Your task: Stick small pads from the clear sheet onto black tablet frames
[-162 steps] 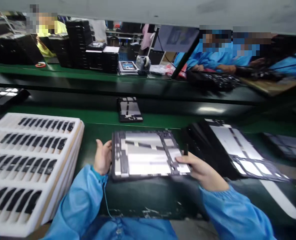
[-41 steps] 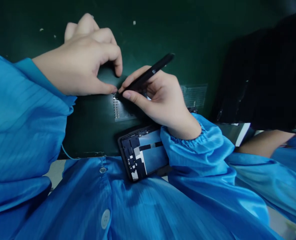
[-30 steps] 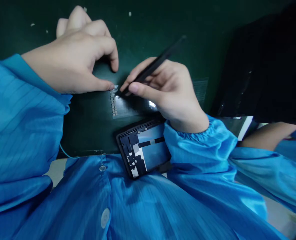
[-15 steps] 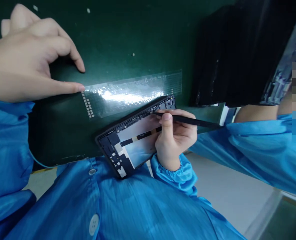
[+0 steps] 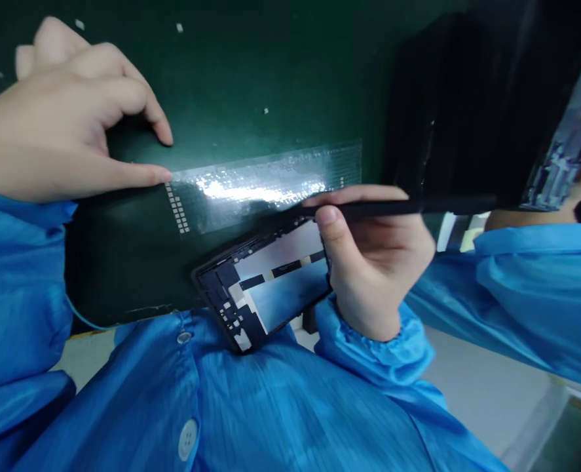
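My left hand [image 5: 91,118] rests on the green work surface, thumb and index finger apart. Its thumb tip touches the upper left corner of a clear plastic sheet [image 5: 261,190], which has small pale square stickers [image 5: 177,210] along its left end. My right hand [image 5: 371,259] pinches black tweezers [image 5: 442,204], their tips pointing left over the sheet's lower edge and the device's upper rim. Below the sheet, an opened black tablet-like device [image 5: 283,295] leans tilted against the table edge and my blue coat, inner parts showing. Its right end is hidden behind my right hand.
Large black wrapped objects [image 5: 467,111] stand at the right. Beside them a co-worker's blue sleeve [image 5: 530,295] reaches in close to my right arm. Small white bits [image 5: 265,111] lie scattered on the green table [image 5: 290,59]. The table's front edge runs before my coat.
My right hand with the tweezers has moved up and right, from the device's inside to over its upper rim. The left hand keeps its place at the sheet's corner. The view shifted slightly.
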Tool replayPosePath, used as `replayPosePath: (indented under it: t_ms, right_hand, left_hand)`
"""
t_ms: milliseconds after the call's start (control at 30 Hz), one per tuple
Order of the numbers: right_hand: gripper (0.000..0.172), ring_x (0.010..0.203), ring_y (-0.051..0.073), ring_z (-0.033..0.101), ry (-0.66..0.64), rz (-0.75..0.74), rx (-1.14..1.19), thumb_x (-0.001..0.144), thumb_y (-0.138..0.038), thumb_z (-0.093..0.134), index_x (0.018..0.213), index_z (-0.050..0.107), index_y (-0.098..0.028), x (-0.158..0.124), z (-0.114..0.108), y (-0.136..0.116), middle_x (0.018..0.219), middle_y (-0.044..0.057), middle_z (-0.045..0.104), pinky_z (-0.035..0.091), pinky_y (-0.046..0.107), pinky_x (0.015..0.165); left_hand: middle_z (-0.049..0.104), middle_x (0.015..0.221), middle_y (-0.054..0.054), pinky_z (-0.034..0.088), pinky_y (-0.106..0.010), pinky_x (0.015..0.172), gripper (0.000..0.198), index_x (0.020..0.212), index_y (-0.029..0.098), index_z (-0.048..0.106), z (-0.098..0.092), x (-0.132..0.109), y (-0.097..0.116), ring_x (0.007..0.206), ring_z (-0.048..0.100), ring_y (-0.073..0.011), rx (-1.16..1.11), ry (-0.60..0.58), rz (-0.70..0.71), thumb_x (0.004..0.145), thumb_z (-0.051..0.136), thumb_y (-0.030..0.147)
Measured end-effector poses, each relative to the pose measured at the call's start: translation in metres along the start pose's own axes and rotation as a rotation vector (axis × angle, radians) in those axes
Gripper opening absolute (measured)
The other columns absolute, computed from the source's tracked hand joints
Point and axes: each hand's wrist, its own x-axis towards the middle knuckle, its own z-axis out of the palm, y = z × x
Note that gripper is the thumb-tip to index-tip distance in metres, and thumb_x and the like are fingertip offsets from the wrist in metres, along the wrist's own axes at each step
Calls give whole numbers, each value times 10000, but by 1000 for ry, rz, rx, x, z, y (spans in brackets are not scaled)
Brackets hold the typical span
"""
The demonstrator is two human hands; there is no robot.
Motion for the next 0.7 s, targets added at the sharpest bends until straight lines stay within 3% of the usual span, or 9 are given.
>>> replayPosePath:
  t_ms: [133,233,333,433,600,700]
  right_hand:
    - [100,1012,195,803,-487,-51,173,1032,-328,803,1077,744,-261,51,44,-13,1087,14,828,698,381,985]
    - [190,1015,196,794,-665,-44,241,1010,-409,830,1067,732,-257,74,78,-3,1084,10,816,694,379,1013]
    - [235,1008,200,791,-721,-9,231,981,-455,858,1058,732,-272,78,89,7,1062,3,818,700,379,1019]
    - [154,1017,200,791,-724,-32,210,1018,-398,817,1071,725,-286,76,84,9,1103,7,816,705,390,1023]
    - [76,987,179,795,-743,-61,150,1017,-251,801,1050,744,-288,80,85,7,1089,-1,816,704,341,978]
    - [142,987,185,801,-759,-54,199,965,-341,878,1018,764,-274,87,86,10,1070,-4,822,705,352,962]
  left_hand:
    - [582,1381,-65,217,-723,1252,960,1145,231,762,-7,1,17,1514,375,-410,-92,-26,-77,854,300,1020]
    - [592,1390,-68,211,-695,1247,925,1106,216,760,-8,3,23,1494,385,-393,-114,-42,-100,863,297,979]
    - [616,1386,-75,235,-666,1236,802,1081,206,764,-6,3,23,1497,374,-402,-129,-25,-86,881,391,888]
    - [618,1407,-77,241,-685,1248,706,1081,206,768,-6,3,23,1515,365,-435,-142,-18,-91,835,513,816]
    - [601,1393,-72,249,-700,1255,737,1094,208,763,-9,4,27,1529,374,-461,-135,-34,-105,807,488,830]
    - [592,1407,-79,229,-708,1260,816,1105,207,757,-10,4,30,1533,383,-462,-137,-47,-113,811,438,898]
